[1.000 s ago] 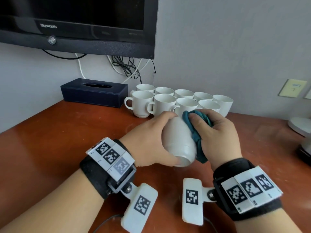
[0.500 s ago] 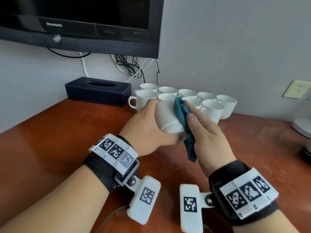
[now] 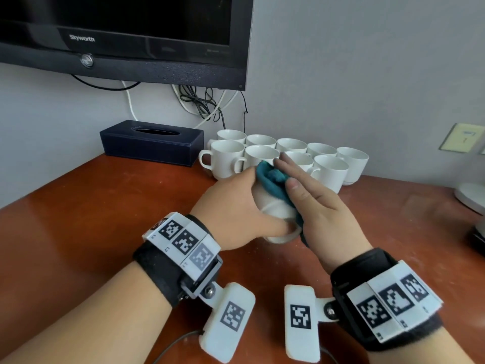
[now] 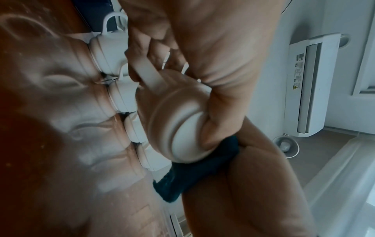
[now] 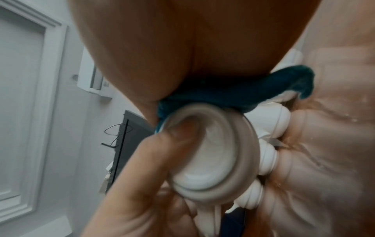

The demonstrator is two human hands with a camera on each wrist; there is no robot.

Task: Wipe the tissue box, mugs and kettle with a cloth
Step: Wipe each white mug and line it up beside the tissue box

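My left hand (image 3: 236, 203) grips a white mug (image 3: 275, 208) tipped on its side above the table, foot towards me. In the left wrist view its fingers (image 4: 142, 52) curl round the handle and its thumb rests on the mug's foot (image 4: 182, 136). My right hand (image 3: 320, 206) lies along the mug with straight fingers and presses a teal cloth (image 3: 271, 179) against its upper side. The cloth (image 5: 233, 93) sits under the palm. A navy tissue box (image 3: 152, 143) stands at the back left. No kettle is plainly visible.
Several white mugs (image 3: 228, 158) stand in two rows against the wall just behind my hands. A television (image 3: 126, 35) hangs above, with cables (image 3: 204, 106) dangling. A white round object (image 3: 471, 197) sits at the right edge of the brown table (image 3: 105, 219).
My right hand's fingers have straightened from a curled grip on the cloth. The cloth has slid along the mug's side towards its far end. The left hand still holds the mug.
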